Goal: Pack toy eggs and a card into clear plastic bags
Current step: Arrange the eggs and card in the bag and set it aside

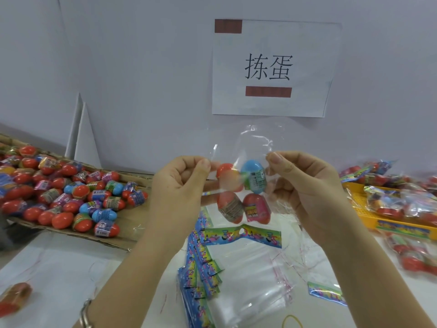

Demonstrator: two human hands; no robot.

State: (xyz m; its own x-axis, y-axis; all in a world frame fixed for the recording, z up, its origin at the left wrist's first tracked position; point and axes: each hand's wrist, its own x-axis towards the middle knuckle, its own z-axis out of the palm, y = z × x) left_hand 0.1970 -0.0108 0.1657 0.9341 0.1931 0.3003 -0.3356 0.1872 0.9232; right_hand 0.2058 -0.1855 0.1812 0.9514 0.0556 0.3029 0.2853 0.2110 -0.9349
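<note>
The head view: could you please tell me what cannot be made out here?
All in the head view:
1. Clear bag: whether its mouth is open or sealed is lost in glare and creases.
2. Blue egg: label print blurred, too small.
3. Yellow tray: cut by the right edge.

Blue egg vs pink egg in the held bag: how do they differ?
Colour: the blue egg is light blue, the pink egg pink. Height: the blue egg sits upper in the clear bag; the pink egg lies below it, near the bottom. Shared: both are toy eggs inside that bag, which the left hand and right hand pinch.
</note>
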